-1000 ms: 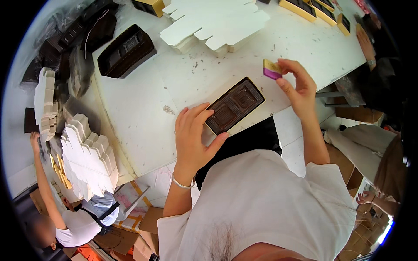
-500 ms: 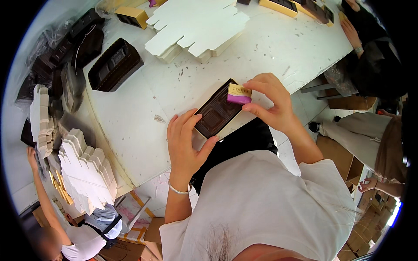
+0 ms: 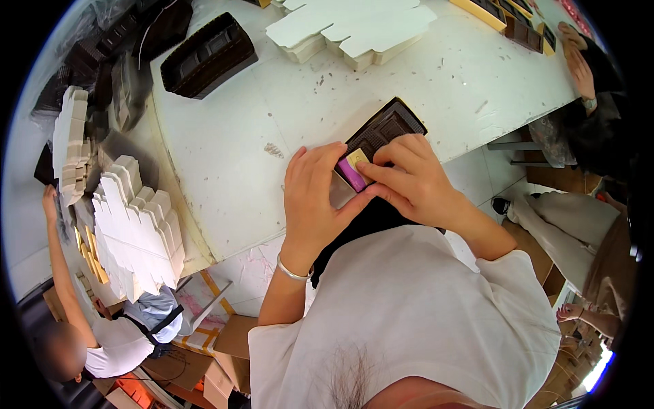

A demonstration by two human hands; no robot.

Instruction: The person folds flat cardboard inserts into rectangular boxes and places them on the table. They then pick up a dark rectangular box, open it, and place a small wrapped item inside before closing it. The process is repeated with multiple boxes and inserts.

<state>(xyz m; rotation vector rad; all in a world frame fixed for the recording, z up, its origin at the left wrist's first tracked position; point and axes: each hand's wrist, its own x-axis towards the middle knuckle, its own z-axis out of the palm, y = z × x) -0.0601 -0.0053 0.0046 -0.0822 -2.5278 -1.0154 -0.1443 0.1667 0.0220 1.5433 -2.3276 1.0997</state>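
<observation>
In front of me at the table's near edge lies a shallow box with a dark brown plastic tray point(image 3: 398, 124) inside, set at a slant. A small gold and purple packet point(image 3: 349, 172) sits at the tray's near-left end. My right hand point(image 3: 415, 178) pinches it there with thumb and fingertips, and its fingers partly cover it. Along the box's left side my left hand point(image 3: 312, 194) grips the edge, thumb at the near end close to the right thumb. The far compartments of the tray hold nothing.
White flat cartons point(image 3: 354, 31) are stacked at the back; more cartons point(image 3: 136, 232) stand at the left. Stacked dark trays point(image 3: 208, 56) lie at far left. Gold-edged boxes point(image 3: 480, 12) are at far right, near another person's hands point(image 3: 579, 65). A second person point(image 3: 68, 293) reaches in at left.
The packet has gone from above the tray's far right part down into its near-left end, with my right hand. My left hand has shifted along the box, and the view has moved.
</observation>
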